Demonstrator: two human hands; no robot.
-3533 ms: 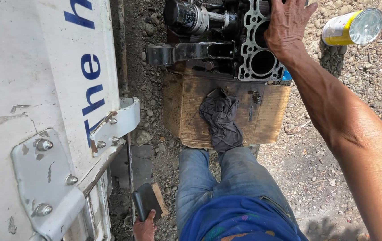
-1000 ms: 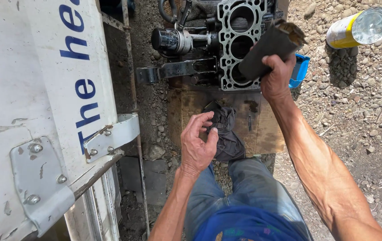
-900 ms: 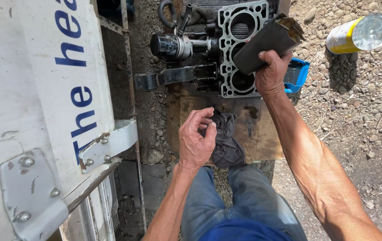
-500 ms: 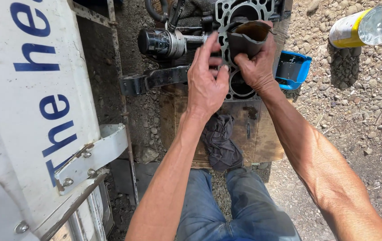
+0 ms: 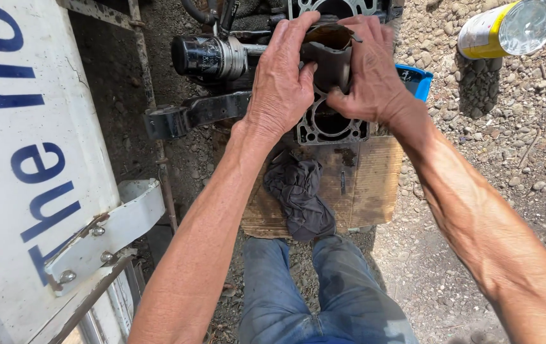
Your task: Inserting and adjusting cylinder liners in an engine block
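My left hand (image 5: 283, 79) and my right hand (image 5: 368, 73) both grip a dark curled sheet (image 5: 330, 54), rolled into a tube shape, above an engine block (image 5: 333, 124) with round cylinder bores. The block lies on gravel and a piece of cardboard (image 5: 362, 191). A black oil filter (image 5: 206, 56) sticks out of the block's left side, next to my left hand. A dark grey rag (image 5: 298, 194) lies on the cardboard just below the block, in front of my knees.
A white vehicle panel with blue letters (image 5: 30, 159) and a white bracket (image 5: 110, 232) fills the left. A yellow can (image 5: 509, 28) lies on gravel at the top right. A blue container (image 5: 416, 79) sits beside the block. My jeans (image 5: 311, 286) are at the bottom.
My right hand picked up the dark sheet and brought it over the block. My left hand rose from near the rag to join it, and both now curl the sheet.
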